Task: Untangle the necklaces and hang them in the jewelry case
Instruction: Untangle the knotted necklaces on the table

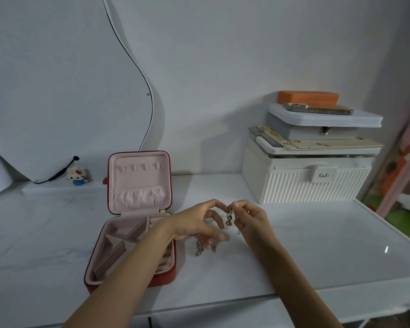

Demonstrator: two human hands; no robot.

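Necklaces (pixel 230 217) hang knotted between your hands above the worktop (pixel 294 245), your left hand (pixel 194 223) and right hand (pixel 252 218) both pinching the top, with the open case (pixel 137 223) just left, nearer your left hand.

Only text you can read is "KaSi", or something close, on the latch tab (pixel 321 173) of the white ribbed box (pixel 305 185). Everything else looks unmarked.

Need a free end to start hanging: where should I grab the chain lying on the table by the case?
Pinch the loose chain at its near end, coming from above on the right; the red jewelry case blocks the left and the left hand hovers over the far end.
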